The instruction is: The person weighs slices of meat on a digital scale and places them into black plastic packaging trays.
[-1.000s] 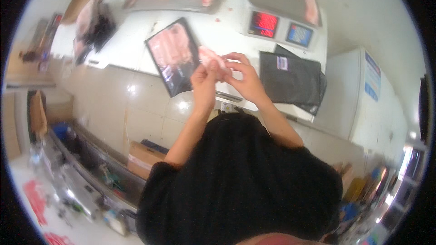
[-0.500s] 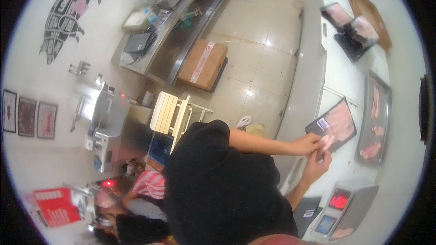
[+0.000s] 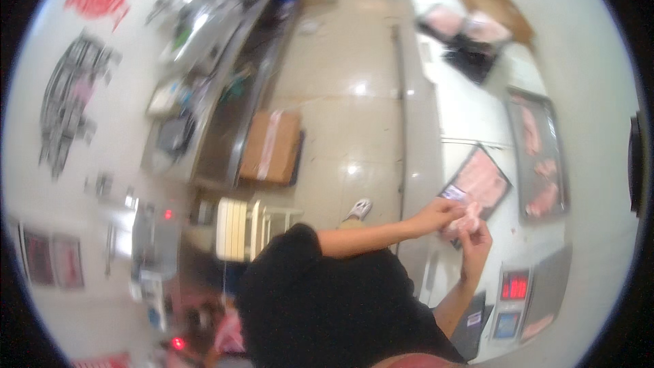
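Note:
My left hand [image 3: 438, 216] and my right hand [image 3: 475, 242] meet over the white counter. Both pinch a thin, pale pink slice of meat [image 3: 469, 217], bunched between the fingertips. Just beyond it lies a black tray [image 3: 488, 214] with a white label, holding flat pink meat slices [image 3: 481, 178]. The hands partly cover the tray's near corner.
A metal tray [image 3: 563, 194] with several meat pieces lies farther right. A scale [image 3: 507, 307] with a red display stands near my right forearm. Packed meat trays [image 3: 443, 22] sit at the counter's far end. A cardboard box [image 3: 271, 146] and a cream folding stool [image 3: 232, 230] stand left.
The view has shifted, so the counter and its trays appear farther left. Both hands still hold the meat slice, which now looks more bunched and nearer the tray's near corner.

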### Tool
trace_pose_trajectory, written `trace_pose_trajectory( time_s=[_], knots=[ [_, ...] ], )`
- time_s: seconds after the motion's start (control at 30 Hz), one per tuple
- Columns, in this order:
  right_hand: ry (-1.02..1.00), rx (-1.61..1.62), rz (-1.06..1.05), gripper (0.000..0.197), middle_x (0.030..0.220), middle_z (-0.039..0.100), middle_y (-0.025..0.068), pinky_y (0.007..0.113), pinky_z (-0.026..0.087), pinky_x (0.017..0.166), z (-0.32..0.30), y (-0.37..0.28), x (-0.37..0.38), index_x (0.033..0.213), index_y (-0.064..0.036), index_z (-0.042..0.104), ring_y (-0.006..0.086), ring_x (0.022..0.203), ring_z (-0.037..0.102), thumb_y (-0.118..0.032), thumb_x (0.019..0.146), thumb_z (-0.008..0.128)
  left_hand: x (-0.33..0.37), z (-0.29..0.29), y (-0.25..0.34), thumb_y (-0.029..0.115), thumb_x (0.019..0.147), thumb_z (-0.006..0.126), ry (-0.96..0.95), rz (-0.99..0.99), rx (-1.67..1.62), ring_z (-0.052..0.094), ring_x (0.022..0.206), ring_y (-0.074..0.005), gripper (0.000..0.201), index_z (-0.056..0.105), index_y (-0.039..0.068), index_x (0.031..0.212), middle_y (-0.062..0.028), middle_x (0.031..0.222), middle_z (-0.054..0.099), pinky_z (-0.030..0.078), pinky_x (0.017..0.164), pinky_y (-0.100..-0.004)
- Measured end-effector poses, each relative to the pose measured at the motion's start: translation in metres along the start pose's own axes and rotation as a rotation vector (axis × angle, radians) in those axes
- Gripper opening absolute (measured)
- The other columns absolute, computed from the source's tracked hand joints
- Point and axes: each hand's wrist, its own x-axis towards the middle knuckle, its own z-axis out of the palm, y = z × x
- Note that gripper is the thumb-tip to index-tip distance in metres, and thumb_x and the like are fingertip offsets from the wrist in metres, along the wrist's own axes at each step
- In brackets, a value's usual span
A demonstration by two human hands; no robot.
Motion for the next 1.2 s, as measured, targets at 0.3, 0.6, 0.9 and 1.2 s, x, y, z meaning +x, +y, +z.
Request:
trace_pose_trajectory(
  time_s=[0.3, 0.6, 0.9, 1.2],
  knots=[
    [0.728, 0.326, -0.242, 0.052, 0.11, 0.066, 0.0039, 0.032, 0.055, 0.087, -0.035, -0.013, -0.077, 0.142, -0.0033, 0.051, 0.0152, 0.096, 0.065, -0.004, 0.095, 0.073, 0.039, 0.009, 0.008, 0.03, 0.108, 0.058, -0.078, -0.257, -0.466, 0.072, 0.104, -0.0242, 0.036, 0.06, 0.002, 0.13, -0.0121, 0.111, 0.072, 0.061, 0.077, -0.0418],
    [0.972, 0.005, -0.308, 0.056, 0.124, 0.068, 0.004, 0.029, 0.05, 0.098, -0.171, -0.017, -0.141, 0.147, -0.001, 0.053, 0.013, 0.11, 0.064, -0.015, 0.097, 0.074, 0.028, 0.047, 0.06, 0.014, 0.106, 0.059, -0.265, -0.247, 0.003, 0.071, 0.112, -0.0329, 0.052, 0.041, -0.003, 0.151, -0.0214, 0.128, 0.068, 0.062, 0.088, -0.041],
    [1.501, -1.058, -0.131, 0.05, 0.12, 0.072, 0.01, 0.031, 0.053, 0.091, -0.286, -0.033, -0.092, 0.138, -0.0025, 0.061, 0.0174, 0.103, 0.067, -0.022, 0.095, 0.076, 0.043, 0.072, 0.069, -0.007, 0.098, 0.061, -0.523, -0.186, 0.044, 0.067, 0.119, -0.0234, 0.056, 0.042, -0.007, 0.15, -0.0178, 0.138, 0.063, 0.056, 0.096, -0.0319],
    [0.704, -0.768, -0.459, 0.032, 0.122, 0.073, 0.0133, 0.038, 0.054, 0.101, -0.034, -0.027, -0.075, 0.121, -0.0029, 0.073, 0.0272, 0.113, 0.069, -0.002, 0.088, 0.077, 0.026, 0.088, 0.054, -0.005, 0.094, 0.07, -0.41, -0.171, 0.183, 0.068, 0.106, -0.0165, 0.049, 0.056, -0.007, 0.141, -0.0123, 0.12, 0.07, 0.057, 0.089, -0.0295]
  ],
)
